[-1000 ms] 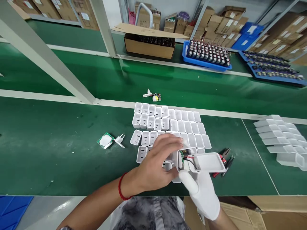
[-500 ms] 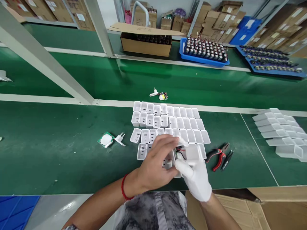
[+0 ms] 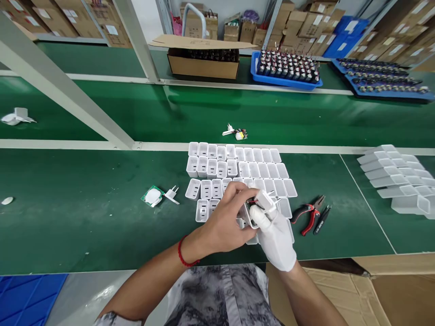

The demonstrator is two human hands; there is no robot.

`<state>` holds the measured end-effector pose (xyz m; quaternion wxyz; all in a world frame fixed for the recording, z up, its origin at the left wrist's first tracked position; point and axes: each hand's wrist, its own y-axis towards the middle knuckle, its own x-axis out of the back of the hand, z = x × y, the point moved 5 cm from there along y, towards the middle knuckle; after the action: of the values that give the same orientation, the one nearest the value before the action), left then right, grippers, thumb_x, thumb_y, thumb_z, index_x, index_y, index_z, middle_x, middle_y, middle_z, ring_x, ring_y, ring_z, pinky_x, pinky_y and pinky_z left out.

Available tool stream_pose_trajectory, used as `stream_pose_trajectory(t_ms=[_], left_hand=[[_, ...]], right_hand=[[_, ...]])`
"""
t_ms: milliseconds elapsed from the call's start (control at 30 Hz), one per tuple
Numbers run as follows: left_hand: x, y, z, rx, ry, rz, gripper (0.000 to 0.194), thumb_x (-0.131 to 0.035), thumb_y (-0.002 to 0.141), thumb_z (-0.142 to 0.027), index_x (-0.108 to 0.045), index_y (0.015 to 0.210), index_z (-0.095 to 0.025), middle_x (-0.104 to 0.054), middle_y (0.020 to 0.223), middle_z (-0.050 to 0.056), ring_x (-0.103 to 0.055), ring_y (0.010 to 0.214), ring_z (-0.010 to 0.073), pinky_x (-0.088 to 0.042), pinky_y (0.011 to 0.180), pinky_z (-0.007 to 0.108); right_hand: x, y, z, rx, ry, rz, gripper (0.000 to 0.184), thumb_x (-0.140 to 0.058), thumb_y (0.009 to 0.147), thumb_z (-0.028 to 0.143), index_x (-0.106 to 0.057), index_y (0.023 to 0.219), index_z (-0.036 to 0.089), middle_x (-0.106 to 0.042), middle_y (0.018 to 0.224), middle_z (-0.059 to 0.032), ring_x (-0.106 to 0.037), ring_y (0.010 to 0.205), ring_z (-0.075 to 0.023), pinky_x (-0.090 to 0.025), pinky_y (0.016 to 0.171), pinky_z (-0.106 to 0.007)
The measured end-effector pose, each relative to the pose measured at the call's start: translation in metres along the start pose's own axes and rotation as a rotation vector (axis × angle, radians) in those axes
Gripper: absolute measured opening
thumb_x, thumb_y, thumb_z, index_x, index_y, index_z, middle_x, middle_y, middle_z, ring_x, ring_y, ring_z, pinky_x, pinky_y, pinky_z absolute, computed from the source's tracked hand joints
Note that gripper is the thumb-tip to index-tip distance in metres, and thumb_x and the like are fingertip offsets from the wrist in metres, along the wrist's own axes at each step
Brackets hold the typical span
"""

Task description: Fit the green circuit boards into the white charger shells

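Note:
My bare left hand (image 3: 226, 224), with a red bracelet (image 3: 183, 254) at its wrist, grips a small white plastic case (image 3: 250, 221) from the left. Dark and red wires show at the case's opening, partly hidden by fingers. My right hand (image 3: 277, 242) wears a white glove and is closed on a white plug piece (image 3: 265, 200), its metal prongs pointing right. The plug piece is right beside the case; whether they touch I cannot tell. Beneath both hands lie rows of white plastic cases (image 3: 222, 170), some with slots in their floors.
Red-handled pliers (image 3: 311, 216) and black tweezers (image 3: 321, 220) lie right of the rows. A circuit board (image 3: 152, 196) with a plug sits left. Stacked white shells (image 3: 396, 176) stand far right. A shelf behind bears a carton (image 3: 204, 65) and blue trays (image 3: 287, 81).
The white plug piece has turned in my gloved right hand, so its prongs now show. My left hand keeps the case and has shifted slightly right. The camera view has moved a little.

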<state>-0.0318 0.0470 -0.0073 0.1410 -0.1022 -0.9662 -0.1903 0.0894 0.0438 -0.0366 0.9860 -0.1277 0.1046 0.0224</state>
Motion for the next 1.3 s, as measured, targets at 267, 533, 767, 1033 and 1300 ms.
stream_pose_trajectory(t_ms=[267,533,767,1033,1300], left_hand=[[-0.007,-0.006,0.009,0.009,-0.028,-0.169,0.058,-0.07,0.069,-0.007,-0.05,0.12,-0.024,-0.051,0.114,0.007,-0.06,0.107,0.023,-0.056,0.082,0.033],[0.0,-0.005,0.015,-0.035,0.09,-0.152,0.051,-0.079,0.076,-0.026,-0.047,0.116,-0.025,-0.058,0.112,0.005,-0.062,0.109,0.0265,-0.03,0.12,0.064],[-0.003,0.006,-0.002,0.057,0.059,0.14,0.079,-0.076,0.075,-0.02,-0.036,0.144,-0.025,-0.052,0.126,0.011,-0.06,0.111,0.0269,-0.055,0.098,0.047],[0.015,0.039,-0.007,0.065,-0.215,0.167,0.05,-0.087,0.069,-0.03,-0.065,0.114,-0.022,-0.065,0.11,0.007,-0.062,0.099,0.0211,-0.055,0.089,0.037],[0.015,0.049,0.001,0.153,-0.12,0.037,0.017,-0.07,0.084,-0.026,-0.072,0.1,-0.021,-0.073,0.094,0.004,-0.066,0.087,0.018,-0.054,0.078,0.033]], right_hand=[[-0.003,0.001,-0.01,-0.036,0.169,-0.076,0.043,-0.087,0.068,0.05,-0.08,0.105,0.029,-0.076,0.111,-0.0031,-0.067,0.11,-0.0295,-0.052,0.103,-0.048],[0.004,-0.003,0.0,-0.058,0.022,0.077,0.048,-0.076,0.08,0.056,-0.076,0.119,0.028,-0.072,0.125,-0.0045,-0.059,0.127,-0.029,-0.041,0.116,-0.046],[0.008,0.0,-0.007,-0.03,-0.003,-0.043,0.047,-0.082,0.071,0.057,-0.079,0.108,0.027,-0.076,0.105,-0.0045,-0.069,0.096,-0.0277,-0.053,0.098,-0.049],[0.02,0.006,0.01,-0.079,-0.021,0.065,0.056,-0.077,0.076,0.062,-0.073,0.122,0.03,-0.07,0.126,-0.005,-0.059,0.126,-0.0282,-0.05,0.106,-0.043],[0.021,0.009,0.019,-0.281,0.098,0.324,0.052,-0.071,0.085,0.055,-0.069,0.127,0.025,-0.073,0.11,-0.0083,-0.073,0.081,-0.023,-0.063,0.069,-0.039]])
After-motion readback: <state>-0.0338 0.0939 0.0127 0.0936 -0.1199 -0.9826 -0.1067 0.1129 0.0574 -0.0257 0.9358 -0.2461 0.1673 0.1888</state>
